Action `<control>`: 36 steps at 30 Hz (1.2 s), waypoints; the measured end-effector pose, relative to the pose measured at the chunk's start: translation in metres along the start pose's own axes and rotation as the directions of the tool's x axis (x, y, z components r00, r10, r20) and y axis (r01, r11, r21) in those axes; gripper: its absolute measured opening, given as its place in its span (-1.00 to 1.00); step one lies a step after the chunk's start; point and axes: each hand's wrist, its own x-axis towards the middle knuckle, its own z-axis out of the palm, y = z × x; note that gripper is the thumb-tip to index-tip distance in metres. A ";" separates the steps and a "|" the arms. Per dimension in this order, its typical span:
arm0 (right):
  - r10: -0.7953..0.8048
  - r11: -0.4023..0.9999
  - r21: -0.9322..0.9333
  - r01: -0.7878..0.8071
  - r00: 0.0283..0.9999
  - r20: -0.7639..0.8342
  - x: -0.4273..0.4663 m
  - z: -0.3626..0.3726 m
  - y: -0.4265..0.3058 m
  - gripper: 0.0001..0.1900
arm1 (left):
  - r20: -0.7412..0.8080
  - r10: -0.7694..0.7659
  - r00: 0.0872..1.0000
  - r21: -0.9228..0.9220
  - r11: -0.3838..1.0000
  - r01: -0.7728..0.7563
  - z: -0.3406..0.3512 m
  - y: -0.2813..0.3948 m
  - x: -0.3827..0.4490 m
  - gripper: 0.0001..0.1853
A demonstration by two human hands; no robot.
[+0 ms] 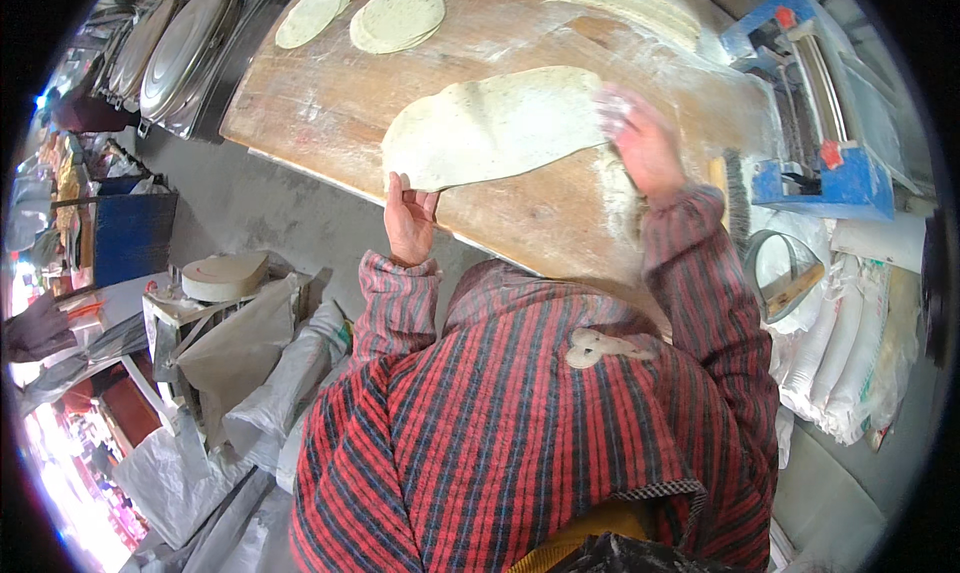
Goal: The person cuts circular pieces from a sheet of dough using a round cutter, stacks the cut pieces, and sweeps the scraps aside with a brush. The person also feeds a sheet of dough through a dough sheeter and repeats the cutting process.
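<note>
A long oval sheet of pale dough lies across a floured wooden board. My left hand is at its near left edge, palm up, with the fingertips under the rim and the thumb near the top. At the sheet's right end is my right hand, blurred and dusted with flour; its fingers overlap the edge, and whether they grip it is unclear. Round flat dough pieces are stacked at the board's far left, with another overlapping pile beside them. Long dough sheets lie layered at the far edge.
At the right stands a blue roller machine, with a brush and a round metal sieve nearer me. Round metal pans are at the upper left. A low stand with a round lid is left of me.
</note>
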 end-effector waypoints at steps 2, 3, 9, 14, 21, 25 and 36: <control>-0.060 0.865 -0.478 0.153 0.977 0.203 0.014 0.028 0.029 -0.56 | -0.001 -0.026 1.000 -0.074 0.997 0.026 -0.010 0.015 0.010 -0.53; -0.122 0.585 -0.742 0.329 0.939 0.320 0.018 0.041 0.045 -0.52 | 0.028 -0.056 0.998 -0.043 0.997 0.058 -0.012 0.022 0.019 -0.53; 0.231 -0.336 -0.706 0.623 0.782 0.579 0.009 0.084 0.098 -0.24 | -0.048 -0.362 0.931 0.475 0.811 0.340 -0.005 0.071 0.094 -0.50; 0.326 -0.226 -0.593 0.772 0.634 0.701 0.008 0.111 0.117 -0.25 | 0.162 -0.475 0.865 0.970 0.235 -0.053 0.031 0.085 0.146 -0.46; 0.429 -0.247 -0.626 0.739 0.663 0.614 0.012 0.113 0.113 -0.24 | 0.414 -0.260 0.873 0.887 -0.101 -0.450 0.043 0.046 0.178 -0.36; 0.435 -0.235 -0.642 0.730 0.669 0.602 0.011 0.110 0.118 -0.24 | 0.314 0.060 0.948 0.930 0.184 -0.319 0.031 0.048 0.216 -0.43; -0.021 -0.266 -0.964 -0.019 1.000 -0.014 0.044 0.024 0.061 -0.28 | 0.079 -0.110 0.991 0.982 0.181 -0.058 0.007 0.066 0.133 -0.59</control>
